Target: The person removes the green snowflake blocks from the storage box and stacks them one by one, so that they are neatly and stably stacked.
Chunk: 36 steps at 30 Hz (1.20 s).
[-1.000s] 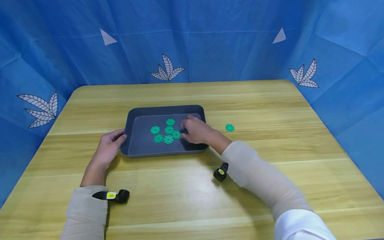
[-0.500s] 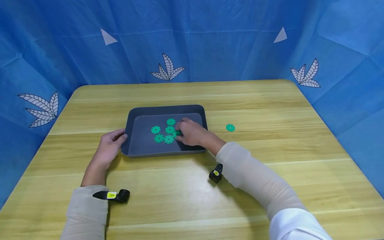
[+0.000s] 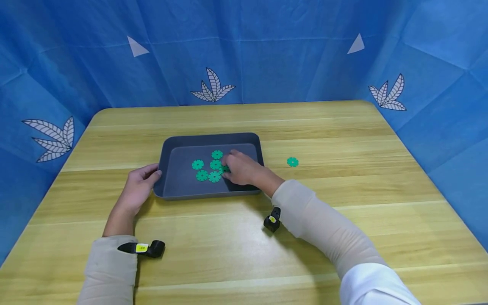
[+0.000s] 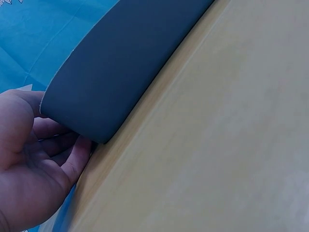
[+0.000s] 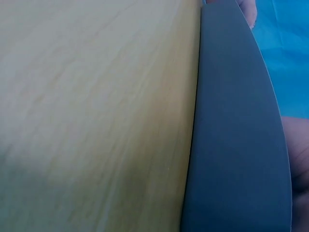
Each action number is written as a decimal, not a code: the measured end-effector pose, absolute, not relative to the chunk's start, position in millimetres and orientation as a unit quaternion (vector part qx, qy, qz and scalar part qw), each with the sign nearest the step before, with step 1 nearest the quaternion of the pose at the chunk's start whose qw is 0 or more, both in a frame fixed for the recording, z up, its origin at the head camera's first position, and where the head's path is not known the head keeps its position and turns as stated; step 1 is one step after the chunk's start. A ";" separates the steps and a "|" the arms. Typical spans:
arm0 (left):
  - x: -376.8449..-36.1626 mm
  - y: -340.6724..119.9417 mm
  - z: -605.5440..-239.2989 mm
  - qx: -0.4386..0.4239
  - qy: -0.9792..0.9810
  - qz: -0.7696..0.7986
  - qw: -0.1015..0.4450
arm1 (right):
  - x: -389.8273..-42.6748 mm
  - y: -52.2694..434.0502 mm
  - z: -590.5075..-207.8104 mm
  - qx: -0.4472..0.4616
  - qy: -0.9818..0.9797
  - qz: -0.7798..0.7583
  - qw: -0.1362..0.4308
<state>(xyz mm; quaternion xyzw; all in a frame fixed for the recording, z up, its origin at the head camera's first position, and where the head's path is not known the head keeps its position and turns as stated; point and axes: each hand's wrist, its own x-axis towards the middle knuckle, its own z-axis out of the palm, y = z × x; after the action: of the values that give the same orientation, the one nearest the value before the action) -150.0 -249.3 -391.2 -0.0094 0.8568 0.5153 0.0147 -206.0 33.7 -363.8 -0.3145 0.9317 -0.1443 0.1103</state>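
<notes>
Green discs (image 3: 207, 168) show only in head view; wrist views show just tray (image 4: 130, 63) wall. Right hand (image 3: 241, 168) fingers on discs, grip unclear. Left hand (image 3: 138, 188) relaxed, touching tray edge.

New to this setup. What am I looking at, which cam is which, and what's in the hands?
No machine here: a person works with two bare hands, wearing three cameras. The wide picture comes from the head camera; the two close-ups come from wrist cameras and show mostly the grey tray's wall and the wooden table. The left hand rests against the tray's left edge, fingers relaxed. The right hand reaches into the tray among green gear-like discs; whether its grip has one is hidden. One more green disc lies on the table, right of the tray.
</notes>
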 end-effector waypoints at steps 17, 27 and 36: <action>-150.9 -249.4 -392.6 -0.006 0.857 0.514 0.014 | -206.2 32.5 -362.8 -0.319 0.931 -0.141 0.104; -150.5 -249.4 -392.3 -0.002 0.861 0.508 0.014 | -206.2 32.2 -362.6 -0.321 0.931 -0.139 0.103; -150.0 -250.1 -391.6 -0.007 0.862 0.507 0.018 | -206.1 32.5 -362.1 -0.319 0.932 -0.140 0.103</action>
<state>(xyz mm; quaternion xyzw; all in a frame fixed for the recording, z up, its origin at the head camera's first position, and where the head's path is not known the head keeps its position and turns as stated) -150.0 -250.1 -391.6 -0.0069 0.8619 0.5068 0.0184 -206.1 32.5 -362.1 -0.3192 0.9316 -0.1397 0.1031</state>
